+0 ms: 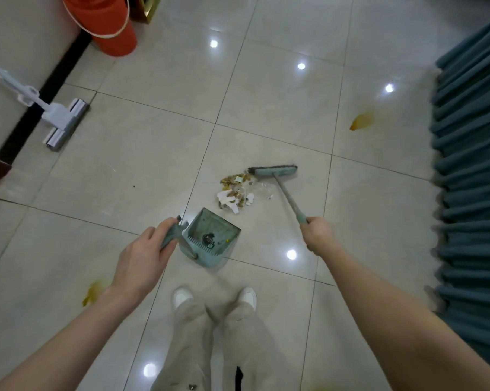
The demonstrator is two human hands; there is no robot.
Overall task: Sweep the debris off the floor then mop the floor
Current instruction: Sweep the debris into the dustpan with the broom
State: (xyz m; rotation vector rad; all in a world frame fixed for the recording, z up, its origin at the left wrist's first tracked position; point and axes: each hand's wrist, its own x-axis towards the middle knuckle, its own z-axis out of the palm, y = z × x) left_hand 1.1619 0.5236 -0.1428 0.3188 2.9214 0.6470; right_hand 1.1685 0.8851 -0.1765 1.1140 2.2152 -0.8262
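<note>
1. Teal plastic makes up both tools in use: a dustpan (211, 239) and a broom (275, 172), neither showing any brand or writing that can be read.
2. Left hand (143, 256) is closed around the dustpan's handle, fingers curled over the top of it and thumb underneath, holding the pan on the pale tiled floor (153, 165) with its mouth tipped toward the debris.
3. Inside the pan lie a dark round bit and a few small yellow specks, against the comb-like teeth along its near wall.
4. Right hand (318, 235) is clenched in a fist on the end of the broom's thin handle; the handle slants away and to the left, down to the broom head, which rests on the floor.
5. Debris (236, 191), a small heap of white paper scraps, tan bits and clear fragments, sits between the broom head and the dustpan's mouth, just beside the bristles and a little apart from the pan.
6. Two yellow stains mark the tiles: one (362, 121) far right near the teal curtain (469, 165), one (93, 292) near the left forearm.
7. A white flat mop (63, 121) leans at the wall on the left, well apart from the heap, its head on the floor beside the black skirting.
8. An orange bucket (111, 24) stands at the top left.
9. Below, beige trousers and white shoes (248, 296) are in view.
</note>
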